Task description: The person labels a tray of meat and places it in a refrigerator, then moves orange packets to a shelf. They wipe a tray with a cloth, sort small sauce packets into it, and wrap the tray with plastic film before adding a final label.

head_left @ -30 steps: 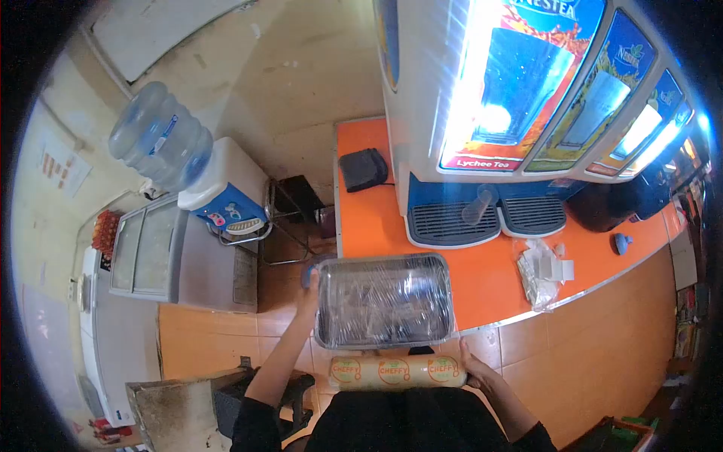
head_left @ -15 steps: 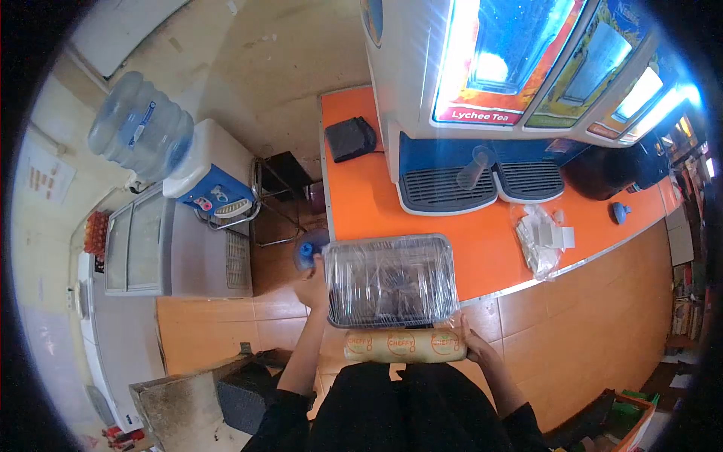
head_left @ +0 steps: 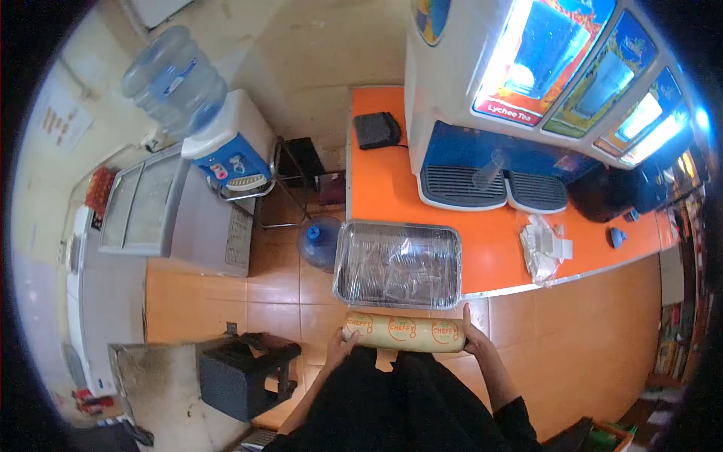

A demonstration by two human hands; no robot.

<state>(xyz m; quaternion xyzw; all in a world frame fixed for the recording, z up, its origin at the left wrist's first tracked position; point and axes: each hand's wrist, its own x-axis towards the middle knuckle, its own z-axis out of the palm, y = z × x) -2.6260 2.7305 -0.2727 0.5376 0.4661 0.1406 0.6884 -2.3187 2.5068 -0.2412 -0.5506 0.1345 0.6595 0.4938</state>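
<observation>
A roll of cling film printed with "CHEFFY" lies level in front of my body. My left hand grips its left end, with the fingertips on the printed face. At the other end, my right hand is closed round the roll, its thumb pointing up. Just beyond the roll, a rectangular foil tray rests at the front left of the orange counter. Clear, wrinkled film is stretched over the tray's top, and its near edge overlaps the counter's edge in this view.
On the orange counter stand a drink dispenser with a clear cup, a white plastic bag and a dark pouch. Left are a water dispenser, a large bottle and a freezer.
My left hand has let go of the tray's left side and come down to the roll's left end. My right hand stays at the right end. The view has shifted somewhat.
</observation>
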